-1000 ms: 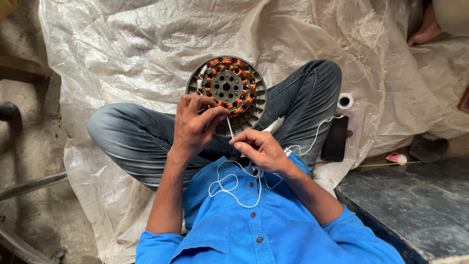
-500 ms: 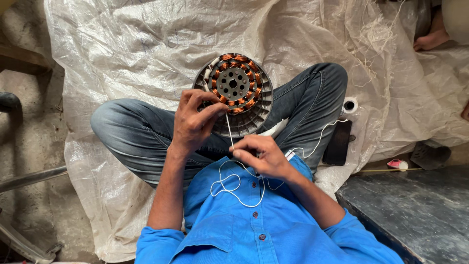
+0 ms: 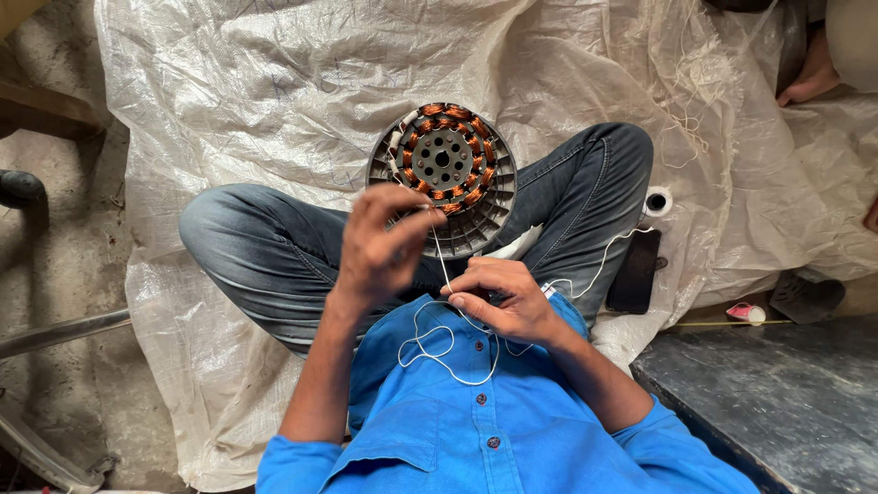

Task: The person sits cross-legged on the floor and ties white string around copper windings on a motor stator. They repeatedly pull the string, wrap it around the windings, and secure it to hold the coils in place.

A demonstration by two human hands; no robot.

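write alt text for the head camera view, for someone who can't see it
Seen from above, a person in a blue shirt sits cross-legged on a plastic sheet, pulling a white string taut between left hand and right hand, above a copper-wound motor stator.

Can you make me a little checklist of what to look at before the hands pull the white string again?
1. Left hand pinches the string: ok.
2. Right hand grips the string lower down: ok.
3. String between the hands is straight: ok.
4. Loose string looped on the shirt, free of knots: cannot tell.
5. Stator rests steady on the legs: ok.
6. String reaches the copper coils: cannot tell.
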